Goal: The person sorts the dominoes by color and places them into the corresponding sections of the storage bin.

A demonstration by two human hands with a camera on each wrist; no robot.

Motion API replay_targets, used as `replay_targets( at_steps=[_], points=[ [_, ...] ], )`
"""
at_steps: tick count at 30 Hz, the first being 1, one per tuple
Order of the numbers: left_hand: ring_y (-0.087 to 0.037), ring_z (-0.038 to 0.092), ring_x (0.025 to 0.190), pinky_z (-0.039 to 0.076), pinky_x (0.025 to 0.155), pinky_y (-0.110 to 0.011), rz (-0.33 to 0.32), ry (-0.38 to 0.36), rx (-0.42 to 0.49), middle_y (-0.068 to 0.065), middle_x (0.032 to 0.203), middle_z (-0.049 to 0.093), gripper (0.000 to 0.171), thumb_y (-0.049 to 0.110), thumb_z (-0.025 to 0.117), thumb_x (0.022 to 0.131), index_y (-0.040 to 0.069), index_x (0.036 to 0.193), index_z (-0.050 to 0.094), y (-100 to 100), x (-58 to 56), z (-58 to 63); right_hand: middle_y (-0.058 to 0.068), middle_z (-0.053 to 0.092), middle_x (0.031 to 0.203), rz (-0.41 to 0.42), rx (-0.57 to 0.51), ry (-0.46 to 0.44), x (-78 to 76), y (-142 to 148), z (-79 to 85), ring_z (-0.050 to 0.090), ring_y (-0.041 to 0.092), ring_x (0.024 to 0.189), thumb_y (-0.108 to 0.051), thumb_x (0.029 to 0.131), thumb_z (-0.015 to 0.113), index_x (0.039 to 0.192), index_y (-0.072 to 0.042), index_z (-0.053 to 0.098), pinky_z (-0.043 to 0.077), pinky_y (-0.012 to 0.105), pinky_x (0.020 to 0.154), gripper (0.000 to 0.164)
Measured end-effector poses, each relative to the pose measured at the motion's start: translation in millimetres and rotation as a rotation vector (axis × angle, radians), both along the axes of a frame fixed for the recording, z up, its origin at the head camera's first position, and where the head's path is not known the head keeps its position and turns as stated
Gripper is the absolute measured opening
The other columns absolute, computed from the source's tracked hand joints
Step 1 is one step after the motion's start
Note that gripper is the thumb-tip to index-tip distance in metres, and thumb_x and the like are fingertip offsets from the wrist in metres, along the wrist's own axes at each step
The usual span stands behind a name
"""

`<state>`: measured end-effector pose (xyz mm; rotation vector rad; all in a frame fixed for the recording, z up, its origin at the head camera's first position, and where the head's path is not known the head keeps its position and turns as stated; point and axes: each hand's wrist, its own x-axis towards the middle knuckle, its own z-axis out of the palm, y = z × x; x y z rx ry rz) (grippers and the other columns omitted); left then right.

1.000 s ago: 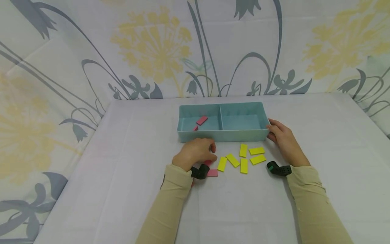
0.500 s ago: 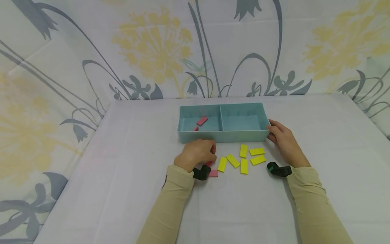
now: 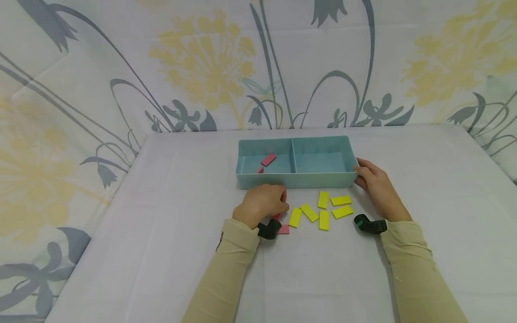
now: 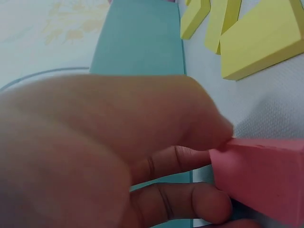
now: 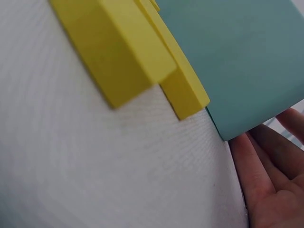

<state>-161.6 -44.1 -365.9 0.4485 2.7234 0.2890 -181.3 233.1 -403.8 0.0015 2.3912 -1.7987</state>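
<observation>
My left hand is low over the table in front of the blue two-part box. Between its thumb and fingers it pinches the end of a pink block, seen in the left wrist view. Another flat pink block lies beside the left wrist, partly covered by the wrist camera. At the box's right end is my right hand; its fingers rest fairly straight against the end wall. In the box's left compartment lie two pink blocks, one of them wholly visible.
Several yellow blocks lie scattered on the white cloth between the hands, in front of the box. One yellow block is close to the left fingertips. A flower-patterned cloth rises behind the table.
My left hand and forearm have shifted slightly to the right, staying low by the pink blocks. The right hand and the box look the same.
</observation>
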Motion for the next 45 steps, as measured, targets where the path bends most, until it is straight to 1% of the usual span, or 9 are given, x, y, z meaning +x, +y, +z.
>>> replay_targets(
  at_steps=[5,10,17,22,26,32,37,40,45],
  points=[
    [-0.011,0.050,0.065,0.037,0.054,-0.026,0.017,-0.014,0.008,0.006,0.068,0.053,0.008,0.028,0.054,0.082,0.021,0.078,0.055,-1.0,-0.8,-0.7,0.012,0.018,0.145,-0.001,0.012,-0.005,0.8,-0.5,-0.8,0.034,0.022,0.124,-0.045,0.093,0.033,0.143,-0.008,0.017,0.034,0.026,0.095,0.064],
    [-0.012,0.049,0.065,0.037,0.054,-0.025,0.009,-0.021,0.020,0.005,0.068,0.052,0.013,0.028,0.050,0.085,0.019,0.078,0.056,-3.8,-2.4,1.0,0.012,0.018,0.145,0.004,-0.003,0.003,0.2,0.2,-0.6,0.036,0.022,0.123,-0.044,0.094,0.033,0.143,-0.008,0.016,0.034,0.027,0.096,0.064],
    [-0.012,0.050,0.064,0.039,0.054,-0.025,-0.024,-0.024,0.084,0.006,0.069,0.054,0.008,0.025,0.057,0.082,0.019,0.078,0.059,-10.3,-2.9,5.2,0.011,0.020,0.145,-0.001,-0.006,-0.003,-0.4,-0.6,-0.6,0.037,0.020,0.123,-0.046,0.093,0.033,0.143,-0.008,0.017,0.034,0.026,0.095,0.064],
    [-0.012,0.050,0.066,0.039,0.055,-0.025,-0.024,-0.045,0.129,0.005,0.070,0.055,0.003,0.020,0.060,0.079,0.017,0.078,0.060,-14.9,-2.8,6.0,0.010,0.018,0.146,0.004,0.003,-0.006,-0.2,-0.7,-0.7,0.036,0.021,0.124,-0.046,0.093,0.033,0.143,-0.009,0.016,0.033,0.027,0.096,0.065],
    [-0.014,0.050,0.068,0.039,0.056,-0.026,-0.038,-0.070,0.139,0.003,0.072,0.055,0.005,0.014,0.059,0.079,0.018,0.076,0.060,-16.1,-3.2,8.4,0.010,0.018,0.146,0.005,0.006,-0.002,-0.2,-0.9,0.1,0.036,0.020,0.123,-0.046,0.093,0.033,0.143,-0.008,0.016,0.033,0.028,0.097,0.065],
    [-0.014,0.050,0.069,0.041,0.057,-0.026,-0.047,-0.094,0.155,0.004,0.077,0.056,0.007,0.019,0.057,0.083,0.021,0.077,0.060,-16.5,-5.3,7.8,0.011,0.018,0.145,0.005,-0.012,-0.004,0.8,-0.3,0.5,0.036,0.021,0.123,-0.045,0.094,0.033,0.143,-0.008,0.016,0.032,0.028,0.097,0.064],
    [-0.013,0.050,0.072,0.041,0.062,-0.026,-0.048,-0.094,0.197,0.004,0.077,0.056,0.010,0.018,0.052,0.086,0.019,0.082,0.062,-19.5,-7.2,7.4,0.012,0.018,0.145,0.002,-0.013,0.000,1.3,-0.1,-1.5,0.036,0.021,0.123,-0.045,0.094,0.033,0.143,-0.008,0.016,0.034,0.026,0.096,0.064],
    [-0.013,0.050,0.073,0.041,0.064,-0.025,-0.042,-0.088,0.220,0.003,0.078,0.056,0.011,0.017,0.051,0.086,0.018,0.086,0.062,-21.7,-8.6,8.0,0.012,0.019,0.145,0.002,-0.016,0.002,0.5,0.1,-1.8,0.037,0.021,0.123,-0.043,0.094,0.033,0.143,-0.008,0.016,0.034,0.027,0.096,0.063],
    [-0.012,0.051,0.075,0.041,0.067,-0.025,-0.061,-0.091,0.245,0.004,0.080,0.056,0.008,0.017,0.054,0.085,0.016,0.086,0.062,-24.5,-9.6,11.7,0.011,0.019,0.145,0.007,-0.031,-0.003,-0.2,0.8,-1.1,0.036,0.020,0.123,-0.042,0.094,0.033,0.143,-0.009,0.016,0.032,0.029,0.098,0.061]
  ],
)
